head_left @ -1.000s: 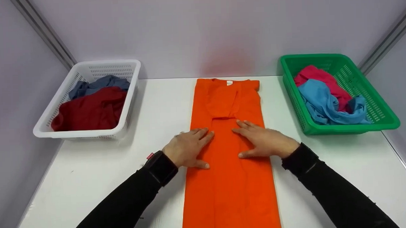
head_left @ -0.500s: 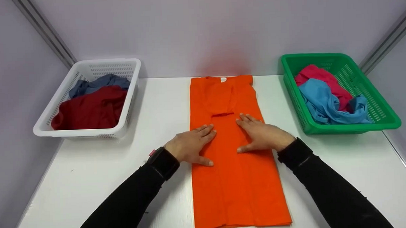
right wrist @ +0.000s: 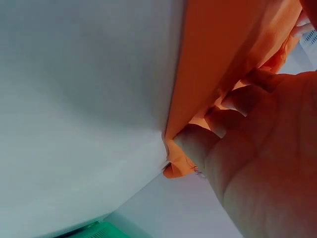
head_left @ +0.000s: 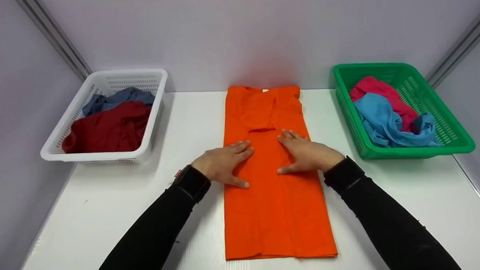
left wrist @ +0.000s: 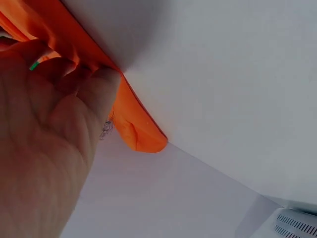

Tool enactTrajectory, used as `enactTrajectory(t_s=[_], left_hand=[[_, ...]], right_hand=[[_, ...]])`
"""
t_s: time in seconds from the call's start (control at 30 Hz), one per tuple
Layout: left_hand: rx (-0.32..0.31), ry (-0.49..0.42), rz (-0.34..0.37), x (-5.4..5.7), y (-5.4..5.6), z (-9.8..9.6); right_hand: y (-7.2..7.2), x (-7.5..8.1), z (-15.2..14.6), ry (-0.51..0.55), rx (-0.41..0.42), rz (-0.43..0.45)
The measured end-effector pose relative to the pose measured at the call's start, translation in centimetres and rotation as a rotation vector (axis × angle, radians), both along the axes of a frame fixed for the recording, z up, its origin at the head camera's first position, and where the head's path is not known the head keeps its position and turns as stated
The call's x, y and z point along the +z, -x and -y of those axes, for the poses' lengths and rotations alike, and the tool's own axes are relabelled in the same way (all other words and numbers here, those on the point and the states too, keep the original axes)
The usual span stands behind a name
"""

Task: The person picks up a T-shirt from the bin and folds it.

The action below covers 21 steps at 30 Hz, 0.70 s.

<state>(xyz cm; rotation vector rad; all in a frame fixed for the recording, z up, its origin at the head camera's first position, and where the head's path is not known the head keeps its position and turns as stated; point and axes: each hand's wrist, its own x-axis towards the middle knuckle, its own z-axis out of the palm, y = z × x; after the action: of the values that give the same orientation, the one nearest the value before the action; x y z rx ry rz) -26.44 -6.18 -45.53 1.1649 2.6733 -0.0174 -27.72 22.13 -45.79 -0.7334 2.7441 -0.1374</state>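
Observation:
An orange shirt [head_left: 273, 217], folded into a long strip with its sides turned in, lies on the white table between my arms. Its collar end reaches the back wall, where a bit of white neck tag [head_left: 265, 90] shows. My left hand [head_left: 222, 163] rests on the strip's left side, fingers spread and fairly straight. On the right side, my right hand [head_left: 307, 154] lies the same way, thumb towards the middle. Both wrist views show the fingertips touching the orange cloth from the palm side, the left hand [left wrist: 49, 114] and the right hand [right wrist: 262, 134].
At the back left stands a white basket [head_left: 49, 151] holding a dark red garment [head_left: 108, 129] and a blue-grey one [head_left: 119, 99]. A green basket [head_left: 455, 137] at the back right holds pink cloth [head_left: 376, 92] and light blue cloth [head_left: 377, 114]. Pale walls surround the table.
The orange shirt has slid away from me towards the back wall, with both hands on it. Its lower hem is now farther up, and less of the neck tag shows.

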Motion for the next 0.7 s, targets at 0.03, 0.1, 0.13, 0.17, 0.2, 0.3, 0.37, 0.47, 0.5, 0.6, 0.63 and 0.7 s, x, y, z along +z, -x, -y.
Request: enactTrajectory(t_s=[0.03,0.1,0.13,0.17,0.2,0.3,0.37,0.47,0.5,0.6,0.63,0.7], left_hand=[[-0.005,0.002,-0.014,0.0,-0.1,0.1],[-0.024,0.002,-0.054,-0.1,-0.4,0.3],[-0.037,0.001,-0.077,-0.1,-0.6,0.4],[-0.052,-0.005,-0.101,-0.2,-0.9,0.6],[-0.067,-0.012,-0.123,-0.2,-1.2,0.8],[-0.119,-0.050,-0.167,-0.1,-2.3,1.5],[-0.150,-0.077,-0.180,0.0,-3.2,2.0],[-0.195,-0.107,-0.191,0.0,-4.7,2.9],[-0.210,-0.111,-0.194,-0.1,-5.1,3.3],[-0.248,-0.132,-0.195,-0.3,-6.5,4.3],[-0.260,-0.141,-0.193,-0.3,-6.9,4.6],[-0.273,-0.163,-0.173,-0.3,-7.7,5.1]], right_hand=[[-0.1,0.0,-0.2,0.001,0.010,-0.009],[-0.5,-0.1,-0.6,0.010,0.040,-0.033],[-0.8,-0.2,-0.9,0.016,0.057,-0.046],[-1.2,-0.2,-1.2,0.021,0.074,-0.057],[-1.6,-0.2,-1.5,0.023,0.093,-0.072],[-3.2,-0.3,-2.4,0.029,0.138,-0.125],[-4.4,-0.2,-3.1,0.025,0.157,-0.149],[-6.4,0.2,-4.2,0.016,0.180,-0.140],[-7.0,0.4,-4.6,0.018,0.186,-0.124],[-8.9,0.9,-5.9,0.032,0.201,-0.068],[-9.4,1.0,-6.3,0.038,0.205,-0.048],[-10.4,1.3,-7.0,0.050,0.215,-0.009]])
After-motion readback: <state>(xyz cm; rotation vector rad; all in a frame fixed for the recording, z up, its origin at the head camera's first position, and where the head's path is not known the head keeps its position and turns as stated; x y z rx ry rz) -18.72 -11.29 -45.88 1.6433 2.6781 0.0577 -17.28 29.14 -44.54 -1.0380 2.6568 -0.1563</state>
